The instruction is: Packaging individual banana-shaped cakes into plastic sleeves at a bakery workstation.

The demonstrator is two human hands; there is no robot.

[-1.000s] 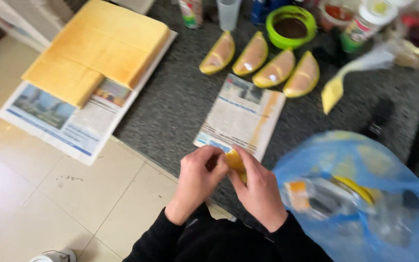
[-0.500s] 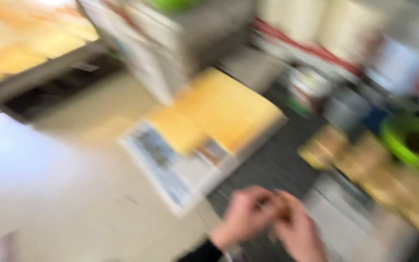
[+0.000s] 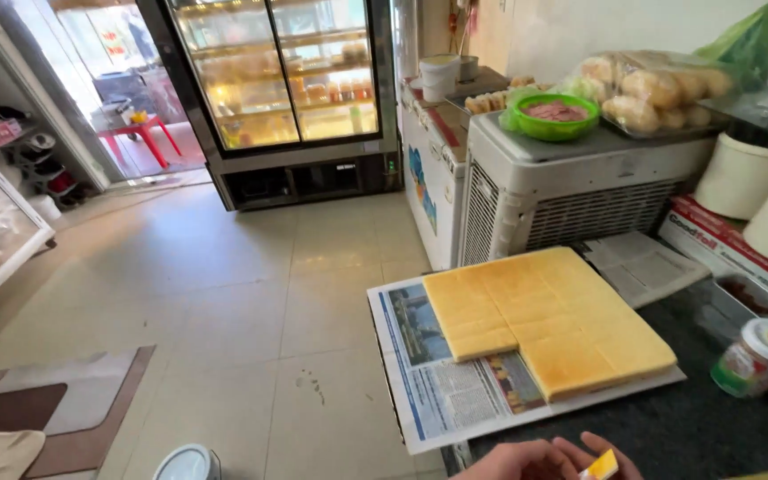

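Observation:
Only the tops of my hands show at the bottom edge. My left hand (image 3: 513, 460) and my right hand (image 3: 606, 452) are closed together around a small yellow cake piece (image 3: 604, 466) wrapped in something white. Just beyond them a big yellow sheet cake (image 3: 544, 316), cut into squares with one corner piece gone, lies on a newspaper (image 3: 442, 378) over a dark speckled counter (image 3: 713, 427).
A green-lidded jar (image 3: 762, 354) stands at the right. Behind are a white cooler unit (image 3: 571, 187), a green bowl (image 3: 555, 116), bagged bread rolls (image 3: 655, 84), white buckets (image 3: 740, 173) and a glass display fridge (image 3: 286, 89). Tiled floor (image 3: 224, 293) spreads to the left, with a mat (image 3: 55, 409).
The camera has swung up from the counter toward the room. The folded cake slices and blue bag have left the view. Both hands stay closed on the small cake piece.

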